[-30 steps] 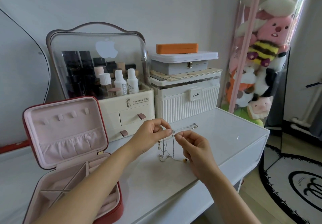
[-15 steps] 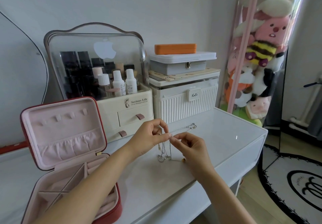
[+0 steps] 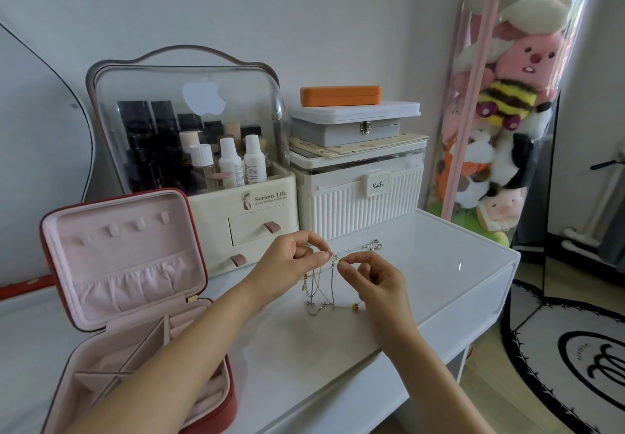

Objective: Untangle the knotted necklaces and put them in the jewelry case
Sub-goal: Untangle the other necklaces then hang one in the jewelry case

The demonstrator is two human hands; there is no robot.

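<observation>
Two hands meet over the white tabletop [image 3: 456, 285] in the head view, the only view there is: the left hand [image 3: 287, 258] and the right hand [image 3: 375, 281] each pinch the tangled necklaces [image 3: 324, 285] between thumb and fingertip, close together at what looks like the knot, so both are grasping chain rather than lying loose. From that pinch several fine strands hang down, and their lower loops and small pendants lie on the table just below; one strand runs off to the right toward a small silver piece [image 3: 373, 246] resting near the ribbed white box [image 3: 362, 203]. The jewelry case [image 3: 135, 281] stands open at the left, well apart from the chains, its pink compartments bare where they can be seen. The main risk, as I judge it, is pulling the two pinch points apart: with links this thin that would tighten the knot instead of loosening it, or snap a link. A fingertip could also slip off, dropping the bundle so the strands cross again. Dragging the trailing strand might tug the silver piece along with it. Which chain is which cannot be told here.
</observation>
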